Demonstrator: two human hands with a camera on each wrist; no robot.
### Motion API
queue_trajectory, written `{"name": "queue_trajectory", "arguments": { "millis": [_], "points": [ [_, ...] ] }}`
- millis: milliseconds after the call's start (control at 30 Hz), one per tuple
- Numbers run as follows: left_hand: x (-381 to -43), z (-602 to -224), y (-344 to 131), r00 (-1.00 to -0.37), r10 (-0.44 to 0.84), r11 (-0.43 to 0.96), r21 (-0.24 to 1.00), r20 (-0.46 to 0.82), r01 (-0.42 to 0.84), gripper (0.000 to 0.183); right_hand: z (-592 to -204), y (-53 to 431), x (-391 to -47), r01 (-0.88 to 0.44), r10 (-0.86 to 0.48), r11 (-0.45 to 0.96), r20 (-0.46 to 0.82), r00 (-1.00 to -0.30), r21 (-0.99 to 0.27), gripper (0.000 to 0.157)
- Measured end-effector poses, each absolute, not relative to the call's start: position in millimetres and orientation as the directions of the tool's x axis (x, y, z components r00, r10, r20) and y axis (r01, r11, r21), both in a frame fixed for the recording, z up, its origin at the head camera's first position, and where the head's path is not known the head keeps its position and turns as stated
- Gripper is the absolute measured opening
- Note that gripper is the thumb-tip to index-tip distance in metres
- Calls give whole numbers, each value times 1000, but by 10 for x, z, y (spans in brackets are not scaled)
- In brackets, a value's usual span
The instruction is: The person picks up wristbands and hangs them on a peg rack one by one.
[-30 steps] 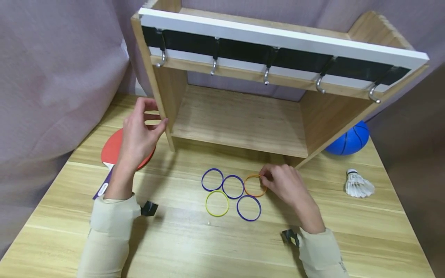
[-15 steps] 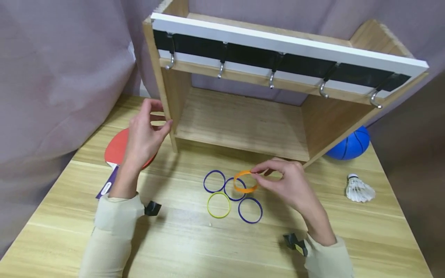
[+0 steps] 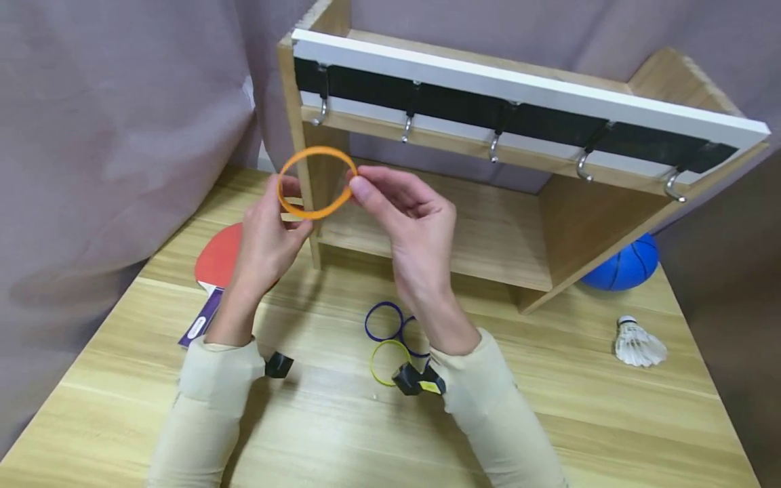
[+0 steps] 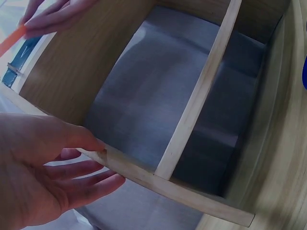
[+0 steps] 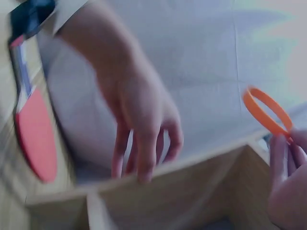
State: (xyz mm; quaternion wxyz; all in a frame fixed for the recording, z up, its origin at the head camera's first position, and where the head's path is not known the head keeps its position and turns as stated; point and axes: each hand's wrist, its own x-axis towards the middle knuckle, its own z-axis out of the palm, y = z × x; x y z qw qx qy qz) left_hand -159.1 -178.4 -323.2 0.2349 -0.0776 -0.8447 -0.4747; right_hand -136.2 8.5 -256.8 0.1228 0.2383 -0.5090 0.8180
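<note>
My right hand [image 3: 421, 234] pinches an orange ring [image 3: 311, 215] between thumb and fingertips, raised in front of the left side of a wooden shelf [image 3: 488, 224]. In the head view, the ring overlaps part of my left hand [image 3: 268, 234] and sits just below the leftmost metal hook [image 3: 320, 112]. My left hand grips the front edge of the shelf's left side panel, thumb inside and fingers outside, as the left wrist view shows. On the table lie a yellow ring [image 3: 371, 364] and blue rings [image 3: 367, 329], partly hidden by my right forearm and its wrist camera.
Several hooks hang from the white-and-black rail [image 3: 457, 71] across the shelf's top. A red table tennis bat [image 3: 216, 257] lies left, beneath my left forearm. To the right are a blue ball [image 3: 625, 264] and a shuttlecock [image 3: 637, 342]. Curtains [image 3: 122, 122] stand behind.
My right hand has picked the orange ring up off the table and carried it up and left toward the leftmost hook. My left hand keeps its grip on the panel. The view has shifted slightly.
</note>
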Motion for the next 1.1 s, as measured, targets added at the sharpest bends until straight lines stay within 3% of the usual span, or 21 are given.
{"name": "queue_trajectory", "arguments": {
  "millis": [167,333,667,1100],
  "points": [
    [-1607,-3207,-1738,-888,-89,504,789,451,351,44,-2458,-111,-1450,-562,129,-462,576,-808,-686,14],
    [-1619,-3213,-1717,-889,-83,484,798,450,358,38,-2436,-169,-1516,-623,217,-412,592,-776,-666,13],
    [-1601,-3212,-1728,-887,-83,497,791,454,358,37,-2474,-174,-1606,-650,216,-367,619,-755,-665,13],
    [-1587,-3212,-1761,-886,-94,503,789,455,352,37,-2431,-181,-1555,-624,186,-343,600,-778,-702,12]
  ]
}}
